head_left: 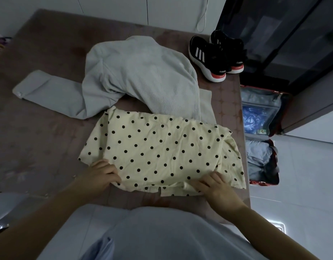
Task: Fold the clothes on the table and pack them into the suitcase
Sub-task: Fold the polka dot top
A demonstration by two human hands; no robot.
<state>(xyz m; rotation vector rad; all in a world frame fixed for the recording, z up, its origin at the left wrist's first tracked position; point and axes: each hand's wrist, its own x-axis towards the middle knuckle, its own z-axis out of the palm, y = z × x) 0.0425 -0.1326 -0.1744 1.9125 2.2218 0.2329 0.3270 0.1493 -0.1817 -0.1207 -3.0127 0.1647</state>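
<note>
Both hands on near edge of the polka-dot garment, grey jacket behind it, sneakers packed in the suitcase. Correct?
No. The black sneakers stand on the table, far right corner, not in the suitcase; head view shows it. Left hand and right hand are on the polka-dot garment near edge, grey jacket behind it.

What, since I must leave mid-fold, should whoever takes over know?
Left hand grips the near-left edge of the cream black-dotted fabric garment; right hand pinches its near-right edge.
It lies partly folded on the brown table.
The pale grey knit cardigan lies unfolded behind it.
The open red suitcase, on the floor to the right, already holds blue-grey clothes.
Left: finish this fold, fold the cardigan, pack both.
</note>
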